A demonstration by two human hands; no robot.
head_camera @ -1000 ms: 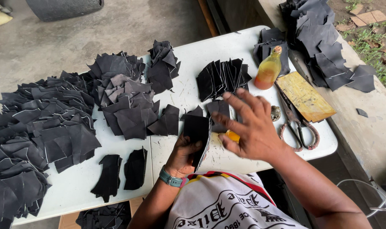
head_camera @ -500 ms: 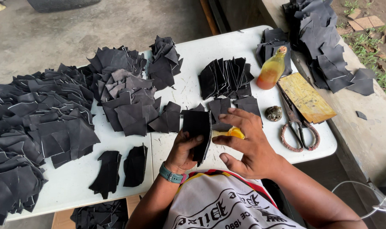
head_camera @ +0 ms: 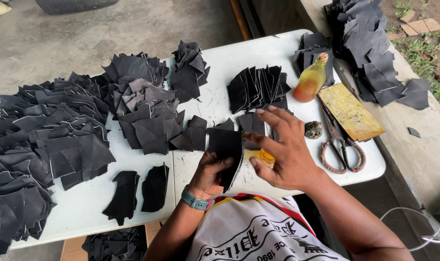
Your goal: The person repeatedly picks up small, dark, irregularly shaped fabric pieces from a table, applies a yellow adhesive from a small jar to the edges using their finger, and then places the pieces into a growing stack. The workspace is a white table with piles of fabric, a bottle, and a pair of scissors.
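— Black leather piece: where is it?
— Held upright at the near edge of the counter, gripped by the left hand, long axis roughly vertical.
— And the right hand?
— Just beside its right edge, fingers spread open, holding nothing that shows.

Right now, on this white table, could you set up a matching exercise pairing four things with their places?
Things:
1. black leather piece
2. amber glass bottle
3. rusty metal scissors
4. teal wristband

Places:
A. beside the yellow wooden board
B. on the left hand's wrist
C. in the left hand
D. upright near the table's far edge

Pairs: 1-C, 2-D, 3-A, 4-B
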